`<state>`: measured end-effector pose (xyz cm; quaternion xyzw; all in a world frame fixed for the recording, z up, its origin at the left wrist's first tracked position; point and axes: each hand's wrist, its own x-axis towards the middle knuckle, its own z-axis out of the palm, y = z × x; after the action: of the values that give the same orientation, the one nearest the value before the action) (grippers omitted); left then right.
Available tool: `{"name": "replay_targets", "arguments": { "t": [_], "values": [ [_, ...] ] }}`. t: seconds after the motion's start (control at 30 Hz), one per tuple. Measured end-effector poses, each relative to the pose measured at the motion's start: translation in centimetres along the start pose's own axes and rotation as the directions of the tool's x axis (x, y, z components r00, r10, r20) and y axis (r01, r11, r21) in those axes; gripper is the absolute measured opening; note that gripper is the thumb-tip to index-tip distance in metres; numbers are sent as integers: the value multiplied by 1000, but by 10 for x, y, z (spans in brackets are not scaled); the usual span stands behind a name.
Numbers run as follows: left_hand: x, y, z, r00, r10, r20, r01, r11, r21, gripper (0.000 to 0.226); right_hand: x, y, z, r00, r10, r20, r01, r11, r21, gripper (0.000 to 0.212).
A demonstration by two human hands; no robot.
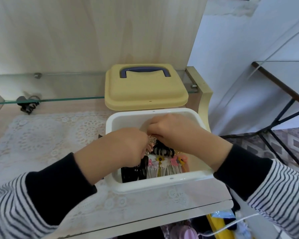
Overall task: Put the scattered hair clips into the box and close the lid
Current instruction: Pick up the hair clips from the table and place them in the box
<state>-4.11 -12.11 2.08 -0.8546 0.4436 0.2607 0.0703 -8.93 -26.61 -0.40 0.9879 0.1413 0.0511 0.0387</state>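
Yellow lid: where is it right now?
In the head view, the yellow lid sits right of centre, handle up, behind the open white box, over the glass shelf's front edge.

Arms angle in from the bottom corners; left hand point(128, 147) and right hand point(174, 130) meet mid-frame, left pinching a clear pinkish plastic clip point(152, 144), right fingertips hidden.
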Motion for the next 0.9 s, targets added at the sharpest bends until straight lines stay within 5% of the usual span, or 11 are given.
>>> {"name": "replay_targets", "arguments": {
  "t": [0.27,0.47,0.7,0.9],
  "values": [
    [4,-10,0,989,-61,-134,68,997,43,27,3,4,5,999,21,33,-20,1000,-12,25],
    [-6,-28,-7,939,53,-341,-40,998,45,24,5,7,12,996,5,90,-9,999,46,33],
    [-14,-51,8,707,243,-664,-280,959,53,22,-7,7,-11,988,142,62,-150,976,157,35],
    [-16,-59,24,570,180,-802,-250,967,40,26,-16,2,-22,964,259,54,-264,928,263,31]
  ]
}}
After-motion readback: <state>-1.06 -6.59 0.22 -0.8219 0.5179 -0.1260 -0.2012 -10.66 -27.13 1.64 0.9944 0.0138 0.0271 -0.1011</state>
